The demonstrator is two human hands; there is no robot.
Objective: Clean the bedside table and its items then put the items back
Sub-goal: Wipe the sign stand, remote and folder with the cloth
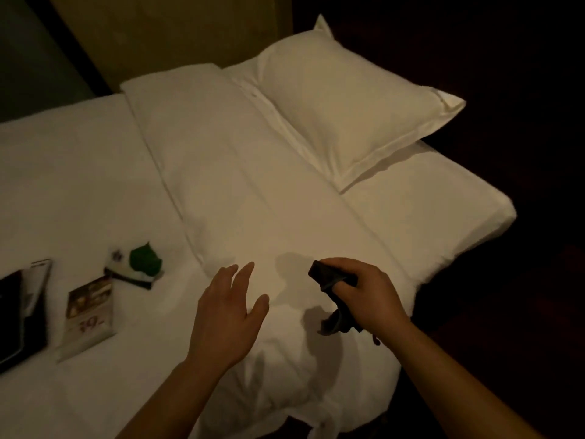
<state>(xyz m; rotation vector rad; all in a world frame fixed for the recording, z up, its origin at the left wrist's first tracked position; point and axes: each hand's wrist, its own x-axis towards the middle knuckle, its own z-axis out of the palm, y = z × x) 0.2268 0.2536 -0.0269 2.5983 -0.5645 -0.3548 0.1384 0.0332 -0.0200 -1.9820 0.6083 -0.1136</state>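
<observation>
The bedside items lie on the bed (pixel 79 160) at the left: a dark tray (pixel 12 315), a glossy printed card (pixel 90 308) and a small box topped with something green (pixel 145 259). The left hand (pixel 228 308) hovers flat, fingers spread, holding nothing. The right hand (pixel 370 296) grips a crumpled dark cloth (pixel 329 278). This looks like the item-wiping step; next, the left hand probably needs to reach for an item.

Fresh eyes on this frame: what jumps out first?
The two hands low in the middle: the right hand grips a dark cloth, the left hand is open over the white bed. A plump pillow lies at the top right. On the sheet at the left lie a printed leaflet, a green object and a dark flat item.
</observation>
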